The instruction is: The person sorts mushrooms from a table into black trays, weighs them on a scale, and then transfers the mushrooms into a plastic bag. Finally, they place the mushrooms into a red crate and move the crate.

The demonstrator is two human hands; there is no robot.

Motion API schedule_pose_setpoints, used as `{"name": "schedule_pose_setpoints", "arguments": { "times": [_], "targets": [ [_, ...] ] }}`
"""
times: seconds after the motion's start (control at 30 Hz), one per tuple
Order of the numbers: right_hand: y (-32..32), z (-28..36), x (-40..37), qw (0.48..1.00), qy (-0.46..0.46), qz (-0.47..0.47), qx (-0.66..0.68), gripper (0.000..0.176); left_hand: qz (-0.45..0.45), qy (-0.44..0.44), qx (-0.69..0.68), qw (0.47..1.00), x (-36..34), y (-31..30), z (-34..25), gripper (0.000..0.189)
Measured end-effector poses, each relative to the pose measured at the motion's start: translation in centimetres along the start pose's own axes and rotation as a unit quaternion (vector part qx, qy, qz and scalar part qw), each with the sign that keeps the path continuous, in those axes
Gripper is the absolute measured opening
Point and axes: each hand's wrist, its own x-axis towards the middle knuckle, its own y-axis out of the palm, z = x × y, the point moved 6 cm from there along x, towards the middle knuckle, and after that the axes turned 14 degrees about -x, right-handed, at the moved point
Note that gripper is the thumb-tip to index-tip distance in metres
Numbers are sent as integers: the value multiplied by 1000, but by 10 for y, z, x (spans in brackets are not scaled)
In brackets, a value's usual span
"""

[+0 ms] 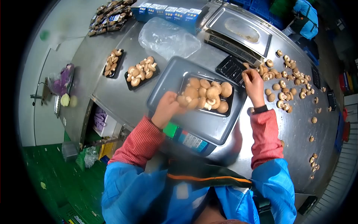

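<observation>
A black tray full of brown-capped mushrooms sits on the grey platform of a scale. My left hand, slightly blurred, is at the tray's left edge, its thumb and fingers closed about a mushroom. To the right, my right hand has its fingers pinched together at the near right edge of an empty black tray. Just beyond those fingertips is a small mushroom piece; what the pinch holds is hidden. The scale's lit display and keypad face me.
Two filled trays stand left of a clear plastic bag. Loose mushrooms are strewn over the steel table's right side. A second scale, blue boxes and stacked packs are behind. A co-worker is at far right.
</observation>
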Motion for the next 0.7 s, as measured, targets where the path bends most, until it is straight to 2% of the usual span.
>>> {"name": "schedule_pose_setpoints", "arguments": {
  "times": [0.03, 0.1, 0.23, 0.43, 0.57, 0.7],
  "targets": [
    [13, -33, 8, 1000, 12, 19, -19, 15, -1, -10, -24, 1000, -1, 1, -1, 18],
    [51, -87, 19, 990, 1, 136, -45, 18, -7, -24, -73, 997, -2, 2, -8, 19],
    [97, -104, 18, 961, -23, 267, -71, 29, -28, -33, -134, 990, 13, -7, -21, 19],
    [107, -98, 23, 956, -57, 264, -114, 23, 6, 79, -120, 990, 88, -11, -91, 23],
    [103, -93, 22, 953, -74, 268, -122, 22, -45, 143, -122, 981, 172, -8, -138, 27],
    [95, -79, 19, 949, -61, 281, -126, 16, -58, 188, -166, 966, 259, -7, -169, 27]
  ]
}}
